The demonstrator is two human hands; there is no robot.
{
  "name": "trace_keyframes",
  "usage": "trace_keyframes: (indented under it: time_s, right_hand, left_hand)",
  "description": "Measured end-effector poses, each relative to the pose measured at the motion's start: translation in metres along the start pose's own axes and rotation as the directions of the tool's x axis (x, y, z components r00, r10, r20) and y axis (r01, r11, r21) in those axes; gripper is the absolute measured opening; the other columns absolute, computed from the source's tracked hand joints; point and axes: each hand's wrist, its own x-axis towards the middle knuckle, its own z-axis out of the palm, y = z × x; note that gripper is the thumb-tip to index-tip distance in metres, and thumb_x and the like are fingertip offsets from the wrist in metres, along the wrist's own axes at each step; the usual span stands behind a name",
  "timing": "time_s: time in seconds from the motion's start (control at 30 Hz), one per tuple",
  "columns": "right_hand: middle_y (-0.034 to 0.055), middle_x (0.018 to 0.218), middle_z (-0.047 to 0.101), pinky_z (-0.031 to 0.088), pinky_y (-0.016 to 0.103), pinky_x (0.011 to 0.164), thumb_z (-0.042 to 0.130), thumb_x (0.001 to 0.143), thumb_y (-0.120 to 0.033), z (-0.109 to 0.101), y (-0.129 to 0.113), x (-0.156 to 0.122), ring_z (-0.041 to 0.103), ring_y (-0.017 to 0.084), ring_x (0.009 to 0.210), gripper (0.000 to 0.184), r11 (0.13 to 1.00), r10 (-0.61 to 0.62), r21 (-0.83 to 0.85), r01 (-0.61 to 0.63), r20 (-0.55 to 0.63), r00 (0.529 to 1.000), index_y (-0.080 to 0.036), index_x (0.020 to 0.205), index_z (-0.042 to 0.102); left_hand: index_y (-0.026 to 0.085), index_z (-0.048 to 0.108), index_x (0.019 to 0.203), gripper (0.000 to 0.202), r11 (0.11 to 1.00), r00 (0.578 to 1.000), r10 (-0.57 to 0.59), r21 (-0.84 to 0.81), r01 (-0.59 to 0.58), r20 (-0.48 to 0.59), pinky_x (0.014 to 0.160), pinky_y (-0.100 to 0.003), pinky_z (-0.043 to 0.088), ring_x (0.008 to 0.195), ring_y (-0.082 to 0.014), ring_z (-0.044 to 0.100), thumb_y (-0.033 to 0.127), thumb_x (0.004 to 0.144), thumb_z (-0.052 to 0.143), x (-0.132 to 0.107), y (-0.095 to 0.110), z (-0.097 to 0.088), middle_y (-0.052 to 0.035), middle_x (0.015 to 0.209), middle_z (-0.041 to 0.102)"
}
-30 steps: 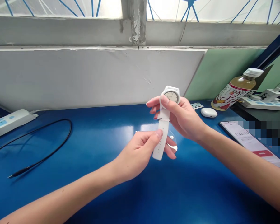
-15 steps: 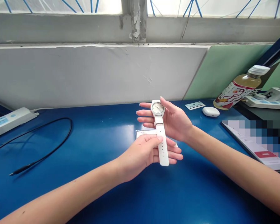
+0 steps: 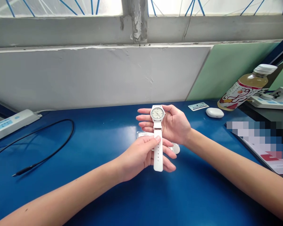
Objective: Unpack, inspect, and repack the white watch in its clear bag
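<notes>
With the right hand [image 3: 176, 125] spread flat beneath the head of the white watch [image 3: 158, 118], the dial [image 3: 158, 113] is no longer covered and can be viewed. The strap [image 3: 158, 161] is pinched by the left hand [image 3: 138, 152] above the blue table [image 3: 99, 135]. Compared with a second ago, the watch has been brought nearer and left.

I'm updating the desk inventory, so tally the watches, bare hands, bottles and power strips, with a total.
Watch: 1
Bare hands: 2 (left hand, right hand)
Bottle: 1
Power strips: 2
Total: 6
</notes>
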Motion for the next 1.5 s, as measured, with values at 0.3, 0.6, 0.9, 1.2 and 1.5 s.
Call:
trace_keyframes:
  time_s: [0.3,0.6,0.9,1.2,1.5]
  right_hand:
    - [0.0047,0.083,0.075,0.059,0.028,0.081,0.055,0.095,-0.04,-0.002,-0.01,-0.002,0.072,0.017,0.077,0.028,0.975,-0.156,-0.177,0.132,-0.131,0.979,-0.018,0.1,0.072]
    - [0.0023,0.096,0.08,0.057,0.035,0.093,0.065,0.091,-0.043,-0.006,-0.004,-0.003,0.075,0.017,0.09,0.023,0.955,-0.119,-0.272,0.119,0.017,0.993,-0.023,0.1,0.072]
    - [0.0074,0.128,0.071,0.048,0.04,0.108,0.045,0.099,-0.021,-0.003,-0.003,-0.004,0.068,0.019,0.115,0.029,0.977,-0.054,-0.202,0.07,0.082,0.995,-0.02,0.119,0.066]
    - [0.012,0.113,0.076,0.051,0.038,0.104,0.032,0.105,-0.034,-0.002,-0.009,-0.004,0.073,0.022,0.105,0.043,0.987,0.14,-0.088,-0.132,0.087,0.986,-0.01,0.117,0.066]
    - [0.0133,0.109,0.076,0.051,0.039,0.102,0.025,0.106,-0.037,-0.001,-0.011,-0.005,0.073,0.022,0.102,0.051,0.988,0.149,-0.053,-0.144,0.114,0.982,-0.007,0.118,0.065]
  left_hand:
    - [0.012,0.065,0.108,0.031,0.995,0.994,0.102,0.01,-0.102,-0.025,0.078,-0.034,0.056,0.077,-0.0197,0.072,0.038,0.092,0.069,0.0,0.007,-0.001,-0.0099,0.093,0.071]
    - [0.007,0.067,0.102,0.032,0.994,0.994,0.108,-0.03,-0.109,-0.003,0.076,-0.031,0.057,0.075,-0.0203,0.073,0.038,0.096,0.064,-0.001,0.002,0.0,-0.0108,0.084,0.073]
    - [0.006,0.067,0.099,0.028,0.996,0.995,0.088,-0.003,-0.088,-0.045,0.08,-0.035,0.059,0.083,-0.0231,0.075,0.032,0.099,0.058,0.002,-0.005,0.003,-0.0161,0.092,0.075]
    - [0.005,0.068,0.107,0.027,0.998,0.999,0.043,-0.057,-0.042,0.011,0.086,-0.039,0.058,0.095,-0.0278,0.074,0.028,0.099,0.058,0.0,-0.009,0.0,-0.0214,0.105,0.074]
    - [0.004,0.067,0.113,0.03,0.999,0.999,0.005,-0.05,-0.003,0.042,0.092,-0.042,0.056,0.102,-0.0294,0.073,0.024,0.103,0.047,-0.001,-0.011,-0.001,-0.0237,0.114,0.071]
